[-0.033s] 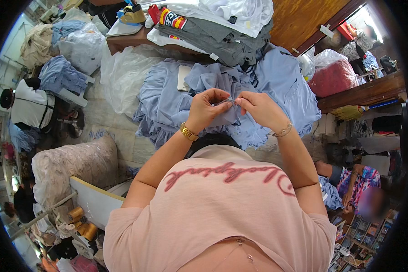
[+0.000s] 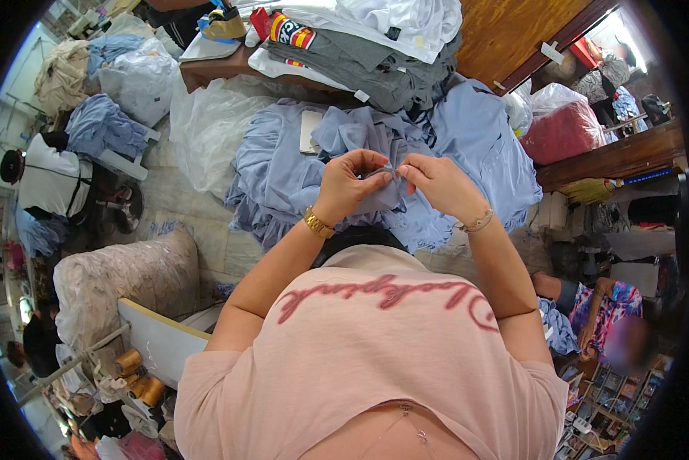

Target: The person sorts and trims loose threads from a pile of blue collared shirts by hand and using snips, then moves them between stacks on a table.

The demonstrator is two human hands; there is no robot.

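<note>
Both hands meet over a heap of light blue garments (image 2: 279, 157) in front of me. My left hand (image 2: 350, 182), with a gold watch at the wrist, pinches a small edge of light blue cloth (image 2: 385, 201) between thumb and fingertips. Close by on the right, my right hand (image 2: 436, 182) pinches the same bit of cloth, its thumb and forefinger pressed together; a thin bracelet circles that wrist. Anything smaller between the fingertips is too fine to make out. A white phone-like slab (image 2: 310, 132) lies on the garments just beyond my left hand.
Folded grey shirts (image 2: 360, 65) and white ones are stacked beyond the heap. Clear plastic (image 2: 206, 142) lies at its left. A wrapped bulky roll (image 2: 130, 272) and thread cones (image 2: 147, 389) are at lower left. Another person (image 2: 620, 307) sits at right, near a broom (image 2: 590, 189).
</note>
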